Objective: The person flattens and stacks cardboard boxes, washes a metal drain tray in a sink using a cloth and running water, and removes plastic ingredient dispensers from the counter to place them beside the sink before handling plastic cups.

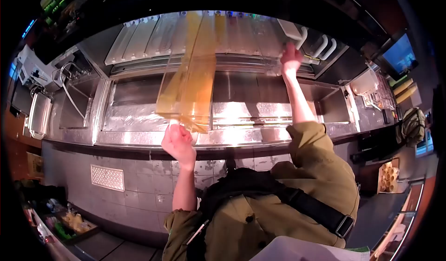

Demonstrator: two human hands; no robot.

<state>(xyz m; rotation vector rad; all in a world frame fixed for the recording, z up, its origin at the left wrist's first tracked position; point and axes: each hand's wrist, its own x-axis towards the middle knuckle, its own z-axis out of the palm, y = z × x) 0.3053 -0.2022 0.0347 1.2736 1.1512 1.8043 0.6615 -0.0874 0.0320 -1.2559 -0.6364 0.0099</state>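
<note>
My left hand [179, 142] is closed on the near end of a long clear plastic bin [186, 82], which looks amber along its right part. The bin slants out of the rack over the steel counter, its near end toward me. Farther off to the right, my right hand [291, 59] is curled shut just below a white handle [303, 37]. Beside its fingers is a faint see-through plastic piece [270, 62]. Whether the fingers grip that piece is unclear.
Several long clear bins [144, 38] line the back rack. Below lies a steel basin [134, 101], with a hose tap [69, 70] at left. More white handles [329, 47] sit at the rack's right end. A monitor [399, 54] and a hanging bag [413, 127] are far right.
</note>
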